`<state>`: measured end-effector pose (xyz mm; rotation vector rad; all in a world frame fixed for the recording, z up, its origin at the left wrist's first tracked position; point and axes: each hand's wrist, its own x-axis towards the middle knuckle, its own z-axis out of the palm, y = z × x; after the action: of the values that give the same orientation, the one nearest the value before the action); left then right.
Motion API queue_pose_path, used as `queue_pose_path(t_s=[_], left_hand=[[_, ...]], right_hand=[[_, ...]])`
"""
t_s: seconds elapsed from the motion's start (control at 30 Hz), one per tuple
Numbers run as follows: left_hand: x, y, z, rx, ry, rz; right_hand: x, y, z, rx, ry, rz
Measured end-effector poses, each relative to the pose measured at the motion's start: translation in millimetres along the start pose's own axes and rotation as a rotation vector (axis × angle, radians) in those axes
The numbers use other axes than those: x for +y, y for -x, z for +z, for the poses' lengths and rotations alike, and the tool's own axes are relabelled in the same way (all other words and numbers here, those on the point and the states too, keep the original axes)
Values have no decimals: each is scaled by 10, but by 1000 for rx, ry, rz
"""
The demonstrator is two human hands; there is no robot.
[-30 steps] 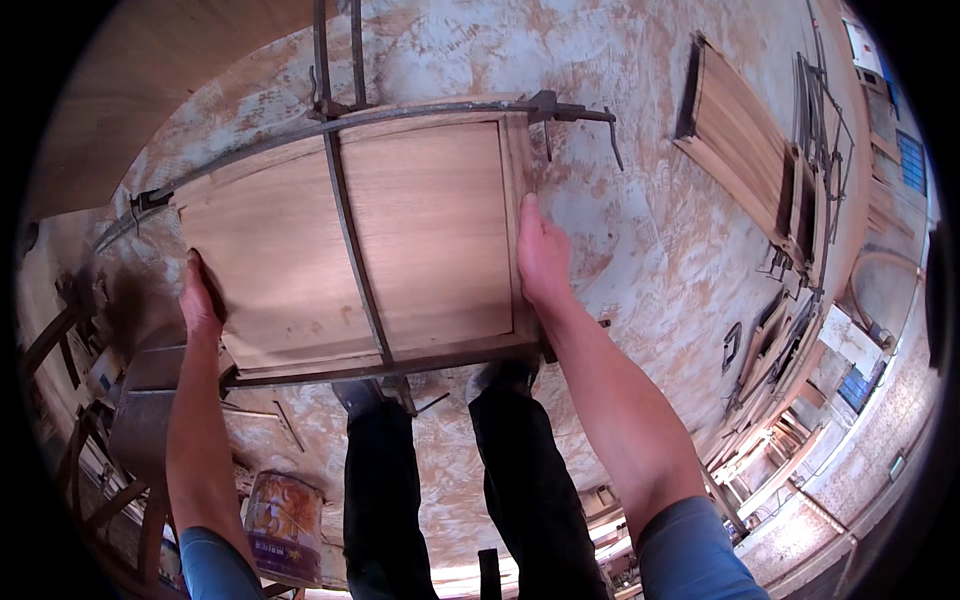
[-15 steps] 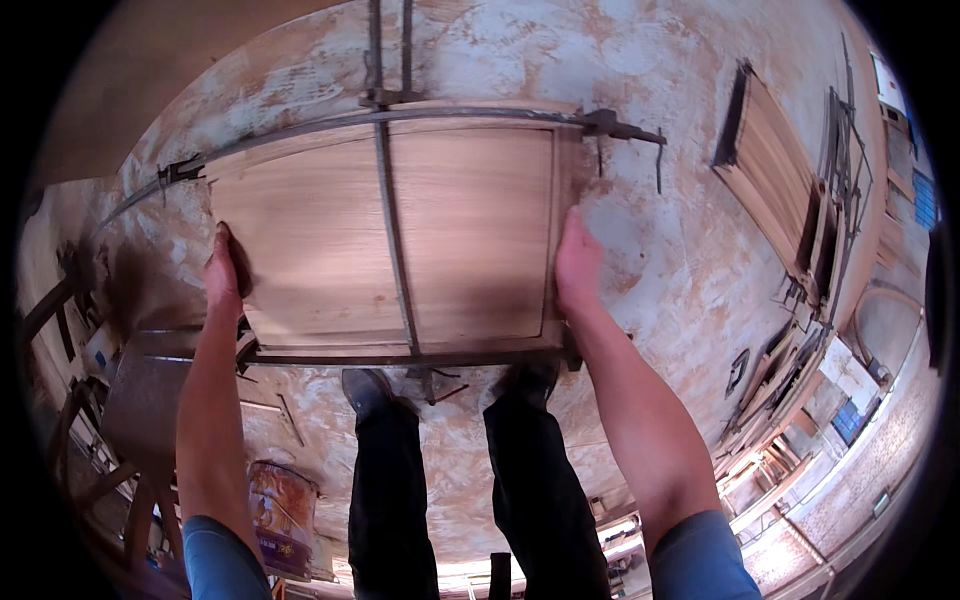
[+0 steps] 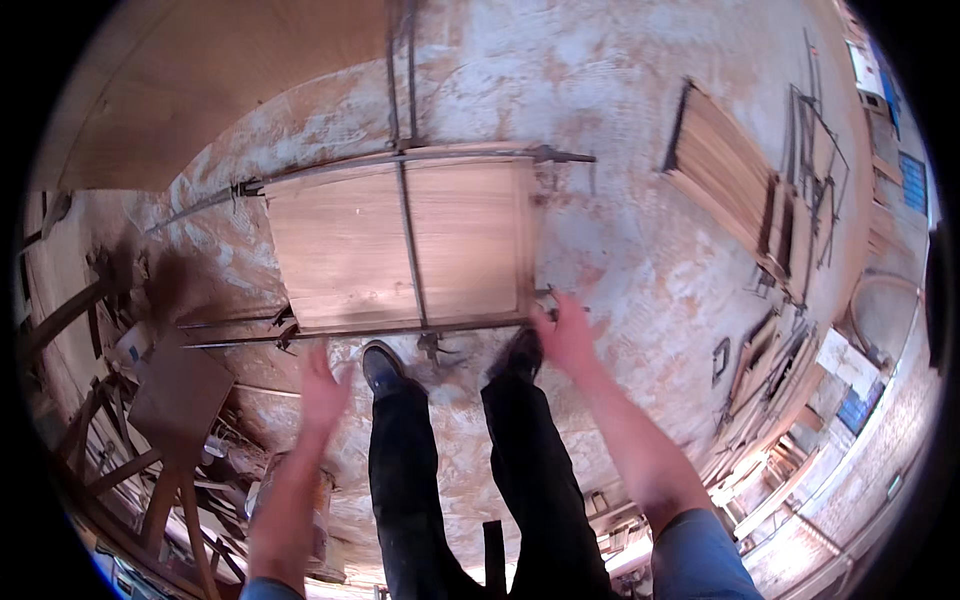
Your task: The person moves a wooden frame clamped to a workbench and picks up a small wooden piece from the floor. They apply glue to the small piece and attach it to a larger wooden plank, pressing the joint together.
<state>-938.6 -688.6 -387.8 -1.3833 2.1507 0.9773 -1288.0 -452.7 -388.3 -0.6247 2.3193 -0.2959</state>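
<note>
A framed wooden panel (image 3: 345, 240) lies on the floor in front of my feet. Long metal bar clamps run along its far and near edges, and one clamp bar (image 3: 408, 220) crosses its middle from far to near. My left hand (image 3: 322, 388) is open, slightly blurred, just nearer to me than the panel's near-left part, with thumb and fingers apart. Close to the panel's near-right corner, my right hand (image 3: 568, 335) is open too, blurred, its fingers spread. Neither hand holds anything; whether the right one touches the clamp end there, I cannot tell.
Another wooden panel (image 3: 725, 165) lies at the right, with clamps (image 3: 822, 185) and wood strips beyond it. A large board (image 3: 230, 90) fills the far left. Stools (image 3: 180, 410) and a bucket (image 3: 325, 530) stand at the near left. My shoes (image 3: 382, 365) are by the panel's near edge.
Both hands have let go of the panel's left and right sides and drawn back toward me. The clamped panel now rests lower and farther off, on the floor.
</note>
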Motion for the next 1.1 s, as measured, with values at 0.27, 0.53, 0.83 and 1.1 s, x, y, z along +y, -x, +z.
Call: queue_pose_path(t_s=[0.27,0.53,0.83,1.1], left_hand=[[547,3142,3,-410,365,-176],[908,3987,-705,-673,63,-115],[1554,4286,-1744,-850,-686,474],[2065,5619,-1874,-1292,-893,680]], right_hand=[[6,2796,-595,-577,135,14],[333,3961,-1195,-789,153,-69],[-283,6525,-1609,-178,-81,-181],[-364,8589,-639,-148,-362,116]])
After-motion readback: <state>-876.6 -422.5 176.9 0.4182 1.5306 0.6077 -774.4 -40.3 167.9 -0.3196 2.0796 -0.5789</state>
